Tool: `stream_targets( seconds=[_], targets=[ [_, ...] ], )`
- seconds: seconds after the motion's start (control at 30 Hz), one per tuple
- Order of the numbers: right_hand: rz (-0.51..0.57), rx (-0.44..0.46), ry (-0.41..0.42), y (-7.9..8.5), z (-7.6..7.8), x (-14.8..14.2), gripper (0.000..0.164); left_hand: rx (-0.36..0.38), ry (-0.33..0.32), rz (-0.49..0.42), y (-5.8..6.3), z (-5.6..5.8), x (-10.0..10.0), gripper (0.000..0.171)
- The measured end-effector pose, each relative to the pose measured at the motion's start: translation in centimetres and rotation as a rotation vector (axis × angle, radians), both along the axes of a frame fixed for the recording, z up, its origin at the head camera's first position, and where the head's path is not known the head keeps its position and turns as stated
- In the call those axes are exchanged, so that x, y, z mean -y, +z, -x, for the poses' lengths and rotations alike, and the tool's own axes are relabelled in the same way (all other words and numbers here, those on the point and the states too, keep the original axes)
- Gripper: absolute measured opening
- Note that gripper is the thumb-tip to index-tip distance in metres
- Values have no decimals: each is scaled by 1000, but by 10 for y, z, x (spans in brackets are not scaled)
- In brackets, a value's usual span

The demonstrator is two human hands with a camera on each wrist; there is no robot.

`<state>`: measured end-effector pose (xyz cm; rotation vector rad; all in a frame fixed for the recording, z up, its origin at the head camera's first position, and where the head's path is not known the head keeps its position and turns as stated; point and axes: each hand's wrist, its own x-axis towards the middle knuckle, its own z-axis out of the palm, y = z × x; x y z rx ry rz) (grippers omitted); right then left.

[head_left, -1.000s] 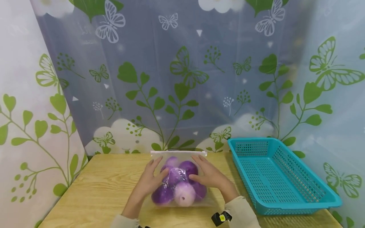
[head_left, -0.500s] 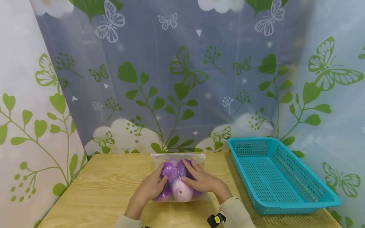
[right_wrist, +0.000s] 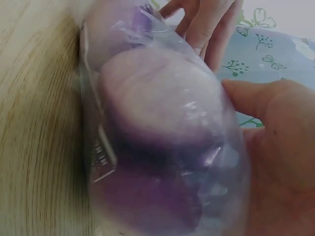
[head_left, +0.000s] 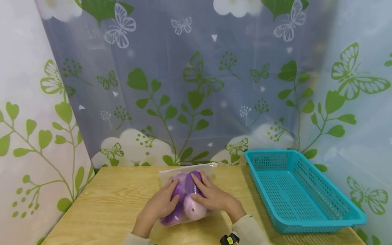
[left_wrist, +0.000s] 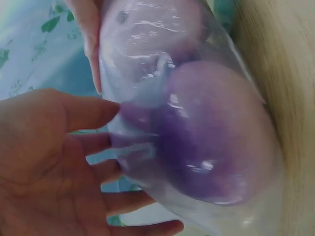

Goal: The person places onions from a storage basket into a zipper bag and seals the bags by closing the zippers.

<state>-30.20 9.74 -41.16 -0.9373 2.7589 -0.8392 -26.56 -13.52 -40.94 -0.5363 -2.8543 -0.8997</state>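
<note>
A clear slider-zip bag [head_left: 166,175] lies on the table with several rounded purple and whitish vegetables [head_left: 195,207] inside; their exact kind is hard to tell. Its closed-looking zip strip [head_left: 188,168] runs along the far edge, slightly slanted. My left hand [head_left: 161,201] rests on the bag's left side, and the left wrist view shows its fingers fairly straight, the fingertips against the plastic. On the opposite side my right hand [head_left: 216,197] presses the bag with spread fingers; in the right wrist view its thumb [right_wrist: 251,98] touches the film, and the other fingers are mostly hidden.
A turquoise perforated plastic basket [head_left: 318,223] stands at the table's right, close to the curtain. The wooden table [head_left: 119,190] extends to the left of the bag. Patterned curtains [head_left: 159,41] enclose the back and both sides.
Both hands have moved inward from the sides onto the bag and its contents. The bag has turned a little: the zip's left end has come nearer, so it now slants.
</note>
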Motion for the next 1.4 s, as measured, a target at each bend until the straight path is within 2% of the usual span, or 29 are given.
stream_targets(
  seconds=[0.13,0.33,0.57,0.67,0.83,1.0,1.4],
  targets=[
    [-14,59,-22,-1,0,-1,76,41,-27,-53,-6,3,0,60],
    [-68,107,-65,5,-1,-11,79,8,-76,-75,-14,9,-6,64],
    [-35,118,-63,2,1,-19,81,18,-107,-159,-16,10,-4,62],
    [-14,109,-61,3,0,-20,82,-28,-99,-190,-14,11,-1,55],
    [20,93,-54,8,0,-23,82,-117,-43,-236,-7,13,2,49],
    [39,80,-40,8,1,-22,83,-116,-18,-247,-6,14,4,48],
    [99,49,-43,-3,9,-11,80,-129,11,-236,-13,22,8,49]
  ],
)
